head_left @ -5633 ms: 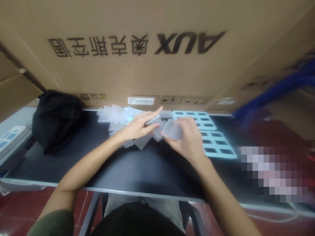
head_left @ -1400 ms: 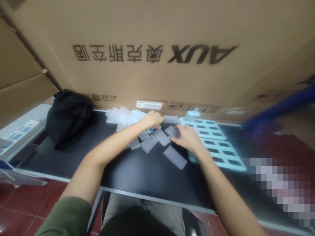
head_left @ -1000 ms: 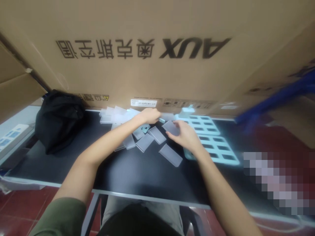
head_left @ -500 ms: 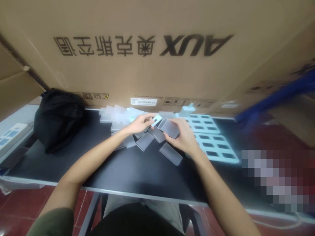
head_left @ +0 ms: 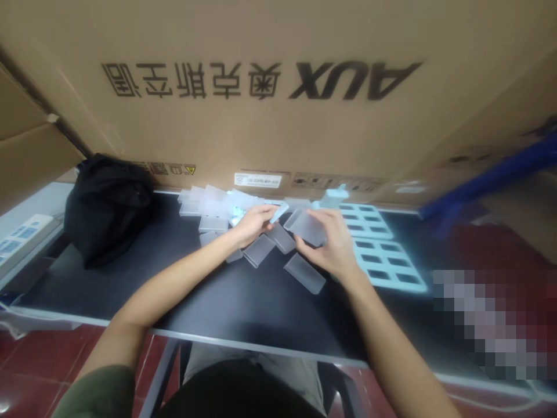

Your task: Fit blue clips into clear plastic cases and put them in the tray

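Observation:
My right hand (head_left: 333, 247) is closed on a frosted clear plastic case (head_left: 306, 226), held just above the black table (head_left: 243, 302). My left hand (head_left: 252, 223) pinches a small pale blue flat piece (head_left: 278, 212) and brings it against the open end of that case. Several more frosted cases (head_left: 259, 249) lie scattered under and around both hands, one (head_left: 304, 273) lying apart toward me. A heap of them (head_left: 209, 203) sits at the back by the carton.
A light blue tray with rectangular slots (head_left: 378, 249) lies right of my right hand. A black bag (head_left: 108, 215) rests at the table's left. A big AUX cardboard carton (head_left: 278, 104) walls the back. A white power strip (head_left: 21, 232) is far left; something blue and blurred (head_left: 491, 174) is at right.
My left hand picked a small blue piece from the pile at the back and brought it to the case, which my right hand lifted off the table.

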The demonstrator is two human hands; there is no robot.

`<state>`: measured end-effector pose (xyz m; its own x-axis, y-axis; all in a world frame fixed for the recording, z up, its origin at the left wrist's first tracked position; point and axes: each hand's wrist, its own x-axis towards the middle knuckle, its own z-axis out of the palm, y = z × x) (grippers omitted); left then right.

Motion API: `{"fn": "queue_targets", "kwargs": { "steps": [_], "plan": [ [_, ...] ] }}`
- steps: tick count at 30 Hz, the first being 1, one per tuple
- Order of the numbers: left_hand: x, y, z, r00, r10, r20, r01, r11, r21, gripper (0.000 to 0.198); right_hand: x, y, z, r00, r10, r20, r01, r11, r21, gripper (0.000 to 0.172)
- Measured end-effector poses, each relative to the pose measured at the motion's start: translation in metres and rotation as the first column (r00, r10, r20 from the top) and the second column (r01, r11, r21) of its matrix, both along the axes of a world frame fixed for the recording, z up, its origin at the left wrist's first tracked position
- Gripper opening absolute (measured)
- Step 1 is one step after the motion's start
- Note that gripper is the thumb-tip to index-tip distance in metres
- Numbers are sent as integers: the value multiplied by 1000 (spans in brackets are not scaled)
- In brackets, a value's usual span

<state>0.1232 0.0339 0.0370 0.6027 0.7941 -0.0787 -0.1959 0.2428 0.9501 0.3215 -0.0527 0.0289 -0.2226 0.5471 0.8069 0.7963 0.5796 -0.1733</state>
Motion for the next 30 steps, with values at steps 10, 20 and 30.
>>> {"fn": "queue_targets", "kwargs": {
  "steps": [10,20,30],
  "plan": [
    [6,-10,-4,964,102,-246,-44,972,229,19,-9,-1,-3,998,-26,53,27,1000,-11,64],
    [6,-21,-1,943,112,-315,6,936,351,27,-16,-1,-9,999,-14,41,16,999,-39,64],
    [3,-39,3,873,310,-375,8,762,648,35,-25,-9,-4,969,-139,204,182,961,-206,68]
  ]
}}
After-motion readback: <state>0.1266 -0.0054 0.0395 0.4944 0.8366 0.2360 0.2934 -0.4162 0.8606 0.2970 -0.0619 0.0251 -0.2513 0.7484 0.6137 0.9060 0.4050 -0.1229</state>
